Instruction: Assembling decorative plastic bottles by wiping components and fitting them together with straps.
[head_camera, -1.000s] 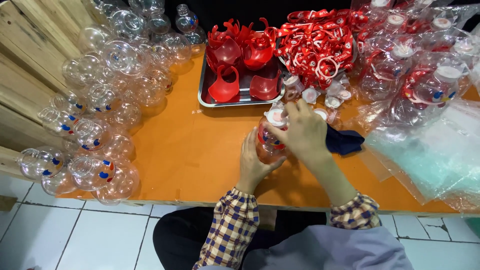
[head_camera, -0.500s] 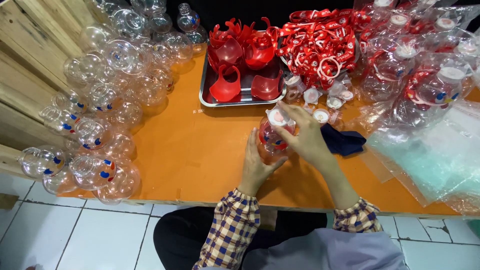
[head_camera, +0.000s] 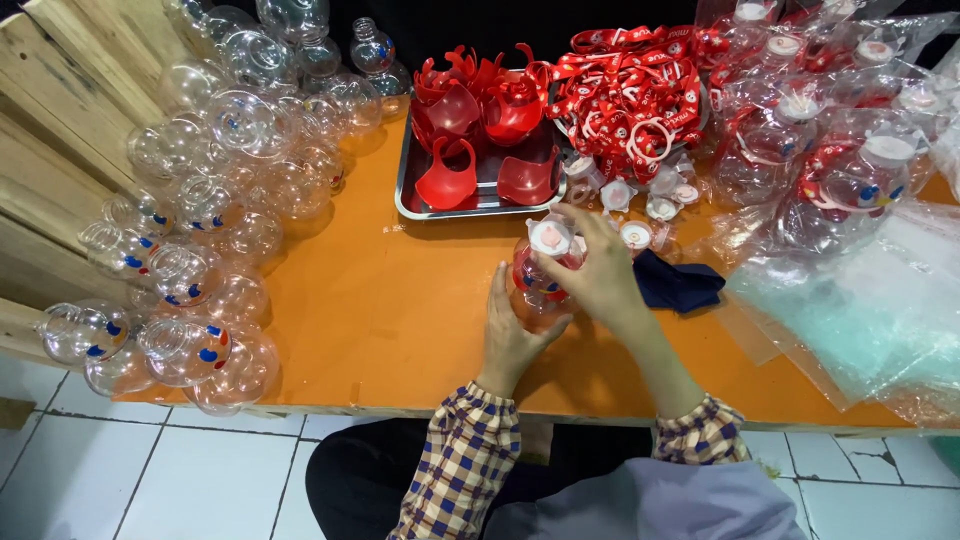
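Both hands (head_camera: 560, 300) seemingly unmoved on bottle (head_camera: 540, 275)

Clear bottle's (head_camera: 540, 285) lower body behind both hands; bagged bottles (head_camera: 850, 170) cut off at right edge.

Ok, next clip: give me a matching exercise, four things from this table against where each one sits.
Things:
1. metal tray
2. dark blue cloth
3. pile of empty clear bottles
4. clear bottle with a white cap

Places:
A. along the table's left side, by the wooden planks
B. between the left hand and the right hand
C. at the back of the table, holding red plastic pieces
D. on the orange tabletop just right of the hands

Pairs: 1-C, 2-D, 3-A, 4-B
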